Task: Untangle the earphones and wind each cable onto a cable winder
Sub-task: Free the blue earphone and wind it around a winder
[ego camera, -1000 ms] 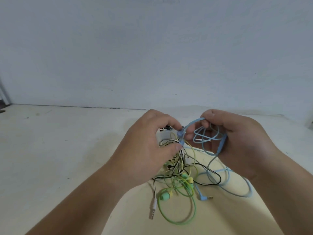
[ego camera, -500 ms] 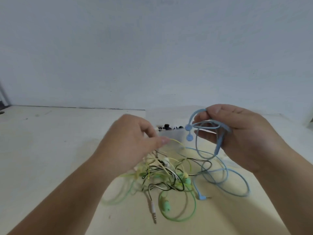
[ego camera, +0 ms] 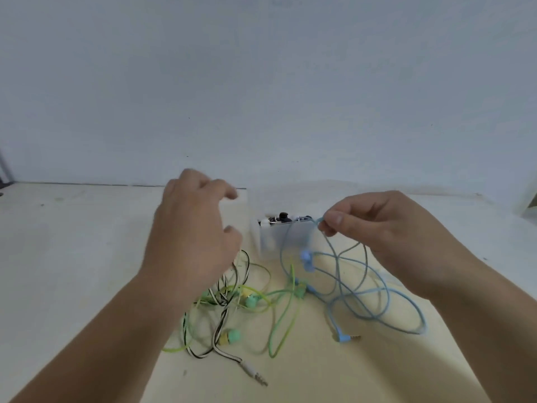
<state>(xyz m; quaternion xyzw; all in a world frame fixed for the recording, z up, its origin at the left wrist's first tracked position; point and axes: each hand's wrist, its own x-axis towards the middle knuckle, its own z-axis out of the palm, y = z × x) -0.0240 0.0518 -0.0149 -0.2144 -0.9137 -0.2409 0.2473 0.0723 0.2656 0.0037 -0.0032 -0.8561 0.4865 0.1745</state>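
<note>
My right hand pinches the blue earphone cable between thumb and forefinger above the table. Its loops hang down and spread on the table, with the blue earbuds dangling and the blue plug lying at the front. My left hand hovers with relaxed fingers, holding nothing, above the tangle of green earphones and the black-and-white striped cable. The striped cable's white plug lies near the front. Part of the tangle is hidden under my left hand.
A small translucent box holding dark and white small items stands behind the cables, close to the grey wall. The cream table stretches out to the left.
My left hand has let go of the green and striped tangle, which dropped to the table, and lifted. The blue cable has come apart from the tangle, held up by my right hand.
</note>
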